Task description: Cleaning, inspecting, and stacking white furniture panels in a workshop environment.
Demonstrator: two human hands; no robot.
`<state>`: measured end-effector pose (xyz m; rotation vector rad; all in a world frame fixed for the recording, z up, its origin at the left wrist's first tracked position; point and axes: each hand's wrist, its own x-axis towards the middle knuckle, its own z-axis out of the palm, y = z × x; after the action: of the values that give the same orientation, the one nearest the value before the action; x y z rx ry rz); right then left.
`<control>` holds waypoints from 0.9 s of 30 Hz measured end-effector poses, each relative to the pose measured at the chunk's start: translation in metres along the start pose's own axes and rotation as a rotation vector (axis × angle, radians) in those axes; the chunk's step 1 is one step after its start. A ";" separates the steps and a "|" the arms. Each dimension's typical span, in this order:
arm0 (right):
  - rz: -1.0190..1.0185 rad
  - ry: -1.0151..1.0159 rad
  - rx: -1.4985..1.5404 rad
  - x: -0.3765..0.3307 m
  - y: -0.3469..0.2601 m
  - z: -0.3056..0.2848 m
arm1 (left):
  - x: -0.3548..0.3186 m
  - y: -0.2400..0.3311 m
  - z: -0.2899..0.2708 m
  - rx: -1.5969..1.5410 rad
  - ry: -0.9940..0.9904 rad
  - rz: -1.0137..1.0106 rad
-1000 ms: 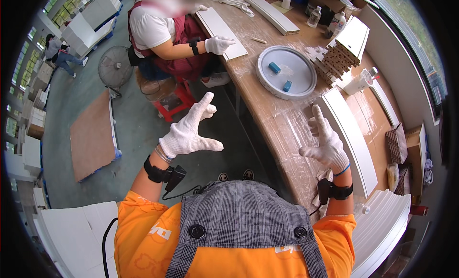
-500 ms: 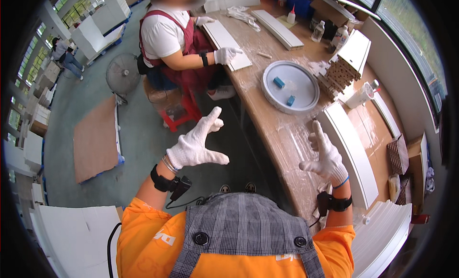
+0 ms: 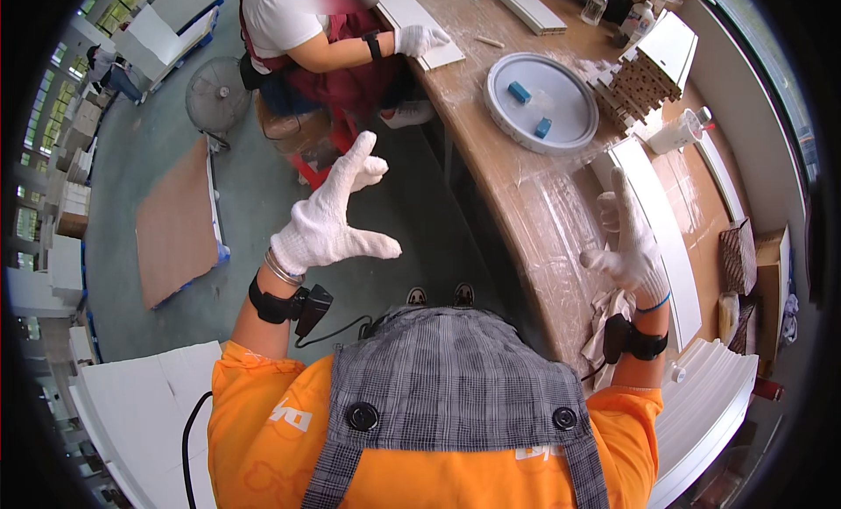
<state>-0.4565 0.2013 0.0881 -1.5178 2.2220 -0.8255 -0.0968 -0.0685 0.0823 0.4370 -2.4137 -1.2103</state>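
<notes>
Both gloved hands are raised and hold nothing: the left hand hangs over the floor with fingers and thumb spread wide, the right hand hovers open, fingers up, just above the long white panel lying on the film-wrapped workbench. To take that panel well, the wearer would likely need the right palm flat on its near end and the left brought across to the bench edge, so the long piece does not tip. A crumpled cloth under the right wrist is partly hidden, the panel's near end is lost behind the arm, and the small blue blocks in the round grey tray are too small to identify.
</notes>
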 end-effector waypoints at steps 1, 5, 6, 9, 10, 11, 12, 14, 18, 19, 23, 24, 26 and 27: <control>0.009 -0.009 0.002 0.001 0.000 0.001 | 0.000 0.000 0.001 -0.003 -0.004 -0.012; 0.046 -0.018 0.017 0.004 -0.001 0.003 | 0.001 -0.004 0.000 -0.006 -0.008 -0.035; 0.064 -0.017 0.013 0.005 -0.002 0.003 | 0.001 -0.005 -0.001 -0.006 -0.010 -0.045; 0.057 -0.022 0.006 0.006 -0.001 0.003 | 0.001 -0.007 -0.002 -0.016 -0.010 -0.052; 0.049 -0.022 0.005 0.007 0.000 0.003 | 0.001 -0.007 -0.002 -0.014 -0.008 -0.050; 0.041 -0.023 0.004 0.007 0.001 0.003 | 0.001 -0.008 -0.002 -0.012 -0.006 -0.048; 0.039 -0.019 -0.001 0.008 0.002 0.003 | 0.001 -0.008 -0.002 -0.011 -0.004 -0.044; 0.032 -0.018 0.003 0.008 0.003 0.003 | 0.003 -0.009 -0.002 -0.013 -0.002 -0.032; 0.020 -0.016 -0.022 0.009 0.005 0.003 | 0.004 -0.008 -0.002 -0.001 -0.005 -0.015; 0.015 -0.014 -0.006 0.009 0.005 0.003 | 0.004 -0.008 -0.002 -0.007 -0.006 -0.023; 0.039 -0.026 -0.010 0.010 0.005 0.003 | 0.005 -0.009 -0.001 -0.030 -0.006 -0.023; 0.047 -0.024 -0.023 0.011 0.005 0.003 | 0.006 -0.009 -0.001 -0.035 -0.005 -0.016; 0.028 -0.027 -0.002 0.011 0.006 0.003 | 0.006 -0.010 -0.001 -0.036 -0.003 -0.019; 0.020 -0.027 -0.017 0.011 0.007 0.003 | 0.006 -0.010 0.000 -0.040 -0.003 -0.015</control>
<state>-0.4644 0.1920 0.0824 -1.5032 2.2261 -0.7781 -0.1007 -0.0773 0.0752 0.4426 -2.3879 -1.2644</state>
